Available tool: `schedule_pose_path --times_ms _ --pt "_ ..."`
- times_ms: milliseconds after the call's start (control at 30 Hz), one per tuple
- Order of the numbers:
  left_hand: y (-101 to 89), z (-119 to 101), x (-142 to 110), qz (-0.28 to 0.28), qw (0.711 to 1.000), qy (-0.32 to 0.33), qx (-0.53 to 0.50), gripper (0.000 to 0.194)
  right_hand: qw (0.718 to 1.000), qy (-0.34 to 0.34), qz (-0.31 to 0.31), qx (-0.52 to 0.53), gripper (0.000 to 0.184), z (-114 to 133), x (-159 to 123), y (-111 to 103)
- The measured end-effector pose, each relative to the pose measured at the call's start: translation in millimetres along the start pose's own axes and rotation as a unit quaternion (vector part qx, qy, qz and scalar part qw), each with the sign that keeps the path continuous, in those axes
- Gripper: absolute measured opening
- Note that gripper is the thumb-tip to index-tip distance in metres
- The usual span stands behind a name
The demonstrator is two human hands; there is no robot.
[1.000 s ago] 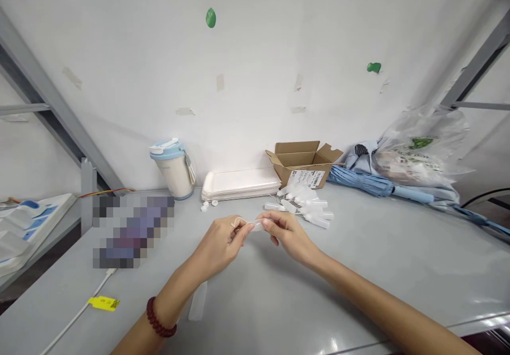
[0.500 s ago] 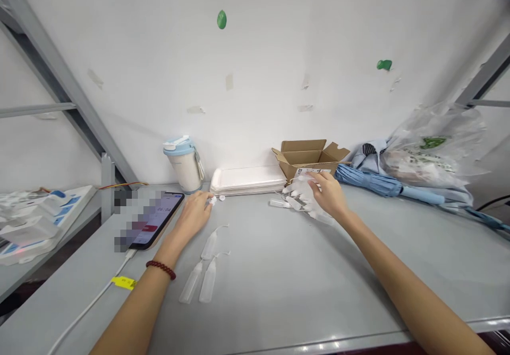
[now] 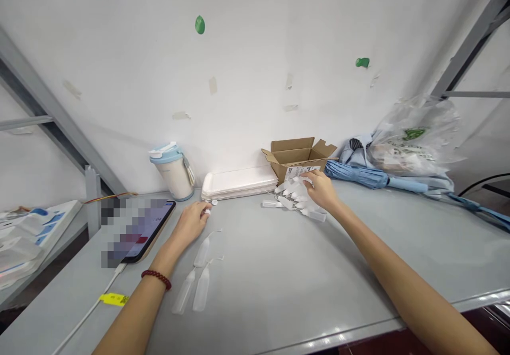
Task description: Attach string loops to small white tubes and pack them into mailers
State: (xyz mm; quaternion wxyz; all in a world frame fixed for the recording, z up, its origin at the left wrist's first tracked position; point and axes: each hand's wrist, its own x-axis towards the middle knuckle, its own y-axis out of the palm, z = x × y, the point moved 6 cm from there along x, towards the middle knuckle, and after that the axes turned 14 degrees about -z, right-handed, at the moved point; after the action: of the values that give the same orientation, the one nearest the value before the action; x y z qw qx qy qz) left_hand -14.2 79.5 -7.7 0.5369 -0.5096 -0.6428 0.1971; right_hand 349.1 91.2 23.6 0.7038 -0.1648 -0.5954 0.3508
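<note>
My left hand (image 3: 192, 222) is pinched shut on a small white cap (image 3: 207, 212) just above the table. Another small white round piece (image 3: 214, 202) lies just beyond its fingertips. Toward me from that hand, three translucent squeeze bottles (image 3: 202, 289) with thin tethers lie on the grey table. Over on the right, my right hand (image 3: 322, 191) reaches into a heap of similar bottles (image 3: 294, 194). Its thumb and index finger close on one bottle near the top of the heap, partly hidden by the fingers.
Behind the heap stands an open cardboard box (image 3: 298, 155), with a stack of white trays (image 3: 239, 180) beside it. A lidded cup (image 3: 175, 171) and a charging phone (image 3: 145, 233) are at left. A folded blue umbrella (image 3: 358, 174) and plastic bag (image 3: 418, 137) lie at right.
The view has shifted slightly to the right. My left hand has drawn a little toward me with the white cap. The right hand stays at the heap.
</note>
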Motion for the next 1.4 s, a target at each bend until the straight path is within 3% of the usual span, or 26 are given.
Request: schedule_pose_path --times_ms 267,367,500,600,700,900,1000,1133,1267,1400 --pt "-6.1 -6.8 -0.8 0.0 0.998 -0.036 -0.048 0.03 1.0 -0.014 -0.013 0.019 0.027 5.8 1.7 -5.7" --pt "-10.7 -12.4 -1.4 0.005 0.991 -0.08 -0.109 0.029 0.998 -0.027 -0.038 0.028 0.026 24.3 -0.4 -12.7" --pt "-17.9 -22.4 -2.6 0.018 0.971 -0.126 -0.203 0.027 0.978 -0.109 -0.052 0.17 0.023 93.8 -28.7 -27.8" --pt "-22.6 -29.0 -3.0 0.026 0.953 -0.148 -0.264 0.026 0.935 -0.202 0.092 0.276 0.023 165.7 -70.0 -28.6" --pt "-24.6 -32.4 -3.1 0.029 0.934 -0.172 -0.313 0.026 0.891 -0.299 0.217 0.263 0.029 223.7 -103.7 -24.7" --pt "-26.4 -26.8 -3.0 0.004 0.907 -0.234 -0.35 0.029 0.883 -0.307 0.283 0.214 0.033 270.0 -100.7 3.5" --pt "-30.2 -22.5 -2.3 -0.018 0.902 -0.248 -0.353 0.029 0.88 -0.304 0.302 0.206 0.032 271.3 -96.5 17.1" --pt "-33.7 -22.9 -4.1 -0.021 0.897 -0.264 -0.353 0.027 0.9 -0.273 0.281 0.193 0.028 244.8 -88.3 23.5" --pt "-29.9 -35.7 -9.2 0.014 0.888 -0.265 -0.376 0.023 0.926 -0.234 0.209 0.212 0.023 200.0 -80.1 13.4" --pt "-19.9 -56.8 -16.8 0.077 0.877 -0.241 -0.41 0.022 0.925 -0.164 0.163 0.302 0.022 166.4 -79.2 -4.5"
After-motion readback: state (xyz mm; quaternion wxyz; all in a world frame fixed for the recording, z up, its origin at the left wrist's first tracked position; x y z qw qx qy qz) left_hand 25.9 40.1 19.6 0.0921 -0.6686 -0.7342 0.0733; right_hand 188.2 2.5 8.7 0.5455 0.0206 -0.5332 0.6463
